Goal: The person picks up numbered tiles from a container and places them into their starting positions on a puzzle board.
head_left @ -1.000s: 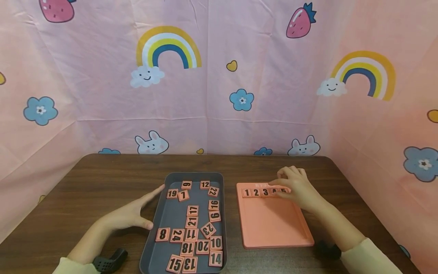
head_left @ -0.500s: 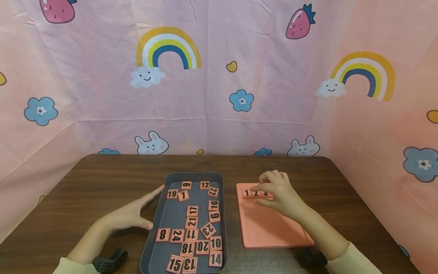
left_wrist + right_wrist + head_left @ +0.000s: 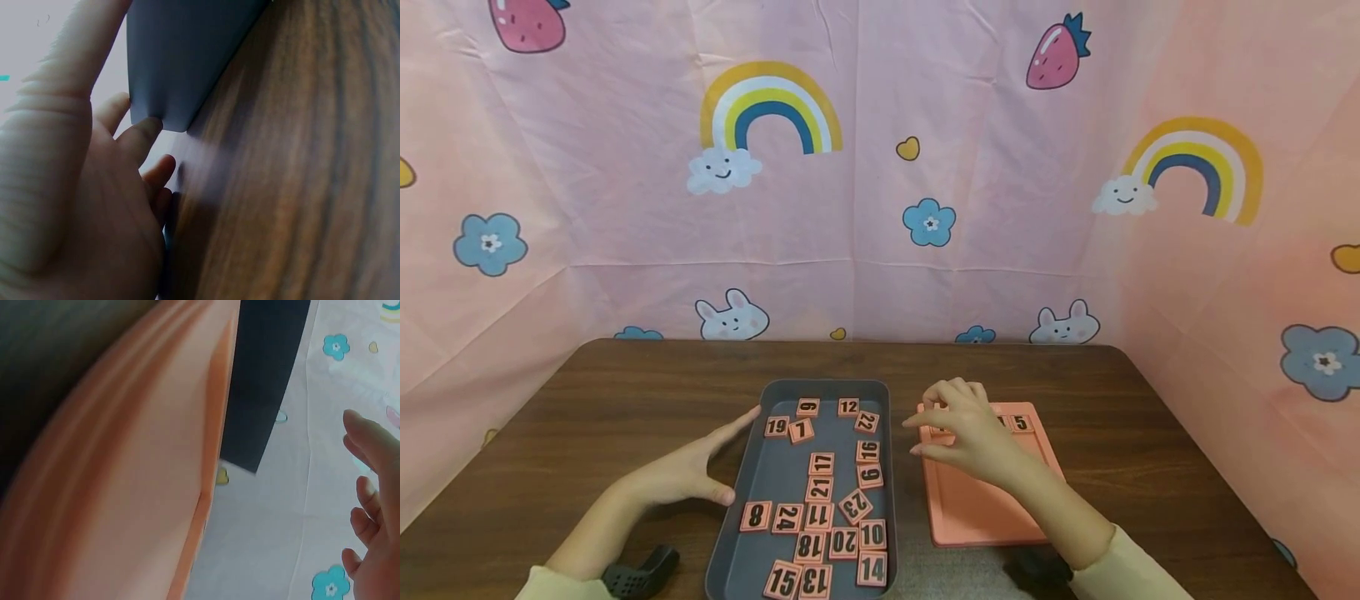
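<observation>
My left hand (image 3: 677,477) lies with its fingers spread along the left wall of a dark grey tray (image 3: 775,477). In the left wrist view its fingertips touch the outside of the tray wall (image 3: 181,62). Inside the tray are several pink number tiles, such as tile 8 (image 3: 756,517) and tile 12 (image 3: 848,407). My right hand (image 3: 973,437) hovers over the upper left of a pink puzzle board (image 3: 973,517), thumb and index finger apart with nothing between them. It hides most of the board's top row of tiles; tile 5 (image 3: 1020,423) shows.
A brown wooden table (image 3: 647,392) carries both tray and board, with a narrow strip of wood between them. Behind and beside it hangs a pink patterned cloth (image 3: 880,200). Dark bands (image 3: 642,572) sit at the wrists.
My right hand has moved left from the tiles 4 and 5 to the board's left edge, uncovering tile 5. The left hand and the tray stay put.
</observation>
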`<state>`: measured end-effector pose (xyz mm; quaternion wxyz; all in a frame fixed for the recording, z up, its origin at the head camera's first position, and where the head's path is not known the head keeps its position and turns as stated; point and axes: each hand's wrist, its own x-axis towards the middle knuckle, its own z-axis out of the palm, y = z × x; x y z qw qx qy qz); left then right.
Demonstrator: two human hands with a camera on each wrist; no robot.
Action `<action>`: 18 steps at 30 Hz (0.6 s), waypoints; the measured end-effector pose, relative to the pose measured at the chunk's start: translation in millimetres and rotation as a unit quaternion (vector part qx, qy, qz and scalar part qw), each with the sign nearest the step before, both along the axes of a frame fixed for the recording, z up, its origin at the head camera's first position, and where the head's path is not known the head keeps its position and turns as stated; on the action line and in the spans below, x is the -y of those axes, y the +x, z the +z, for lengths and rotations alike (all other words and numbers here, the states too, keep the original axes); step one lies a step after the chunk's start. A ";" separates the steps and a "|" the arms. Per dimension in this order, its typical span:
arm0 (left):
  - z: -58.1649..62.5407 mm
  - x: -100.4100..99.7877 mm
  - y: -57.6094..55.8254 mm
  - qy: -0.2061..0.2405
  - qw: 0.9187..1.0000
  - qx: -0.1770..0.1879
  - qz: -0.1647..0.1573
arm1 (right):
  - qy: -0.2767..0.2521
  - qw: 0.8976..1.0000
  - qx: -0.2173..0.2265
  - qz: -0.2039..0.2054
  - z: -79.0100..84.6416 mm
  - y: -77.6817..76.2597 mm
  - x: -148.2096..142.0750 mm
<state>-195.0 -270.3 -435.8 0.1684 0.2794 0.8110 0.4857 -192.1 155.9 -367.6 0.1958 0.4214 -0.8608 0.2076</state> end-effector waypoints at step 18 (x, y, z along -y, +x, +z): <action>-0.1 0.3 0.1 0.004 1.000 0.001 -0.001 | 0.163 0.986 0.033 0.012 -8.9 -13.2 57.4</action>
